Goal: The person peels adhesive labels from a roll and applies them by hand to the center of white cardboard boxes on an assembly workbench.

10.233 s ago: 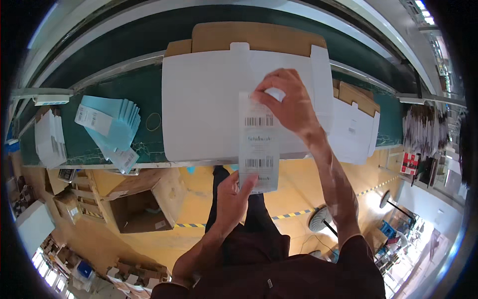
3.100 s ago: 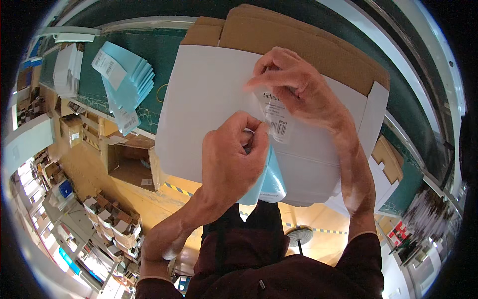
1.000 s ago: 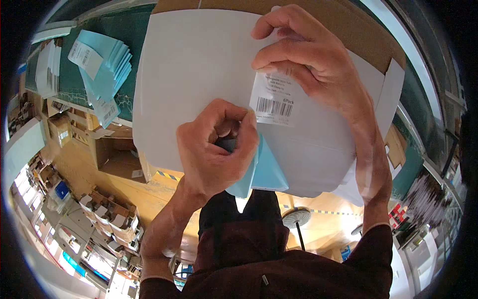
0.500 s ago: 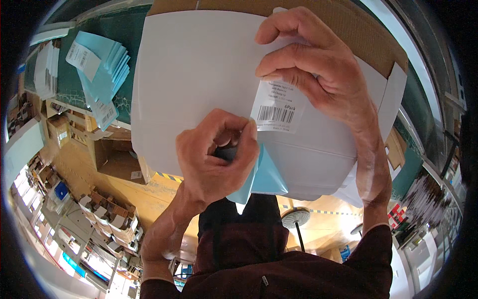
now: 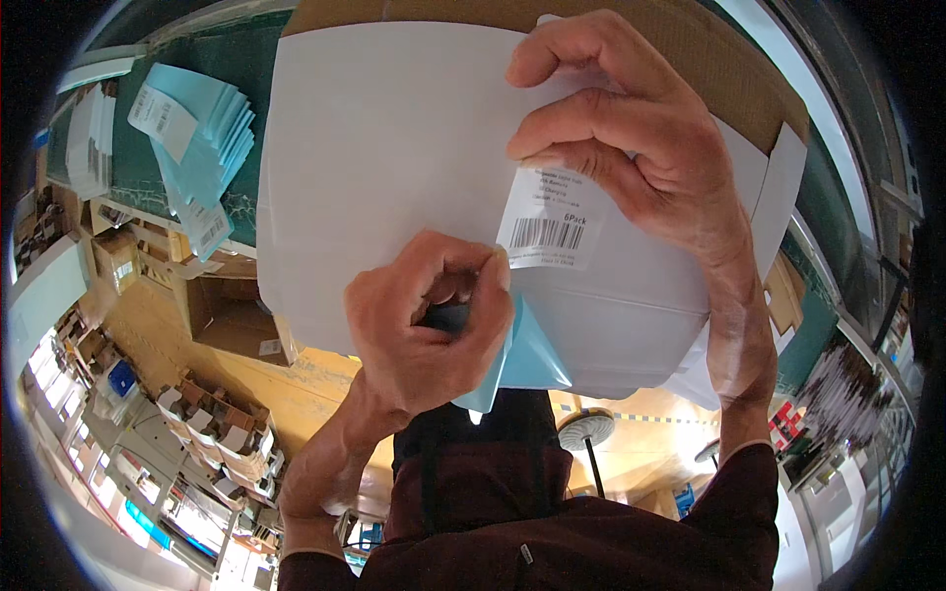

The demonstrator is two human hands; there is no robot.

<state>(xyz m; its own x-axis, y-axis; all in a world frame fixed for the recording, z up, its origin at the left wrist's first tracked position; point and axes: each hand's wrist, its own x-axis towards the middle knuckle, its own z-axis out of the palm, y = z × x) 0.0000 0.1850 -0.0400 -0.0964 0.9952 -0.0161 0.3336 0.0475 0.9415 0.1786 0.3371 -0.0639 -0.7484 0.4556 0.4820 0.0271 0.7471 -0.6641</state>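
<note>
A flat white cardboard box [image 5: 394,158] lies in front of me on the green bench. My right hand [image 5: 631,138] presses a white barcode label [image 5: 550,225] onto the box, fingers on the label's upper edge. My left hand [image 5: 424,325] is closed around the light-blue backing sheet [image 5: 527,355], which hangs down below the label's lower left corner. Part of the backing is hidden inside my fist.
A fanned stack of light-blue label sheets [image 5: 197,138] lies at the left on the green bench [image 5: 128,167]. A white stack [image 5: 94,138] sits further left. A brown cardboard flap [image 5: 729,69] shows behind the box. Open cartons [image 5: 232,315] stand on the floor below.
Over ten seconds the label sheet came down to the box and its backing was peeled off. In the last second the view barely shifted, with both hands staying on label and backing.
</note>
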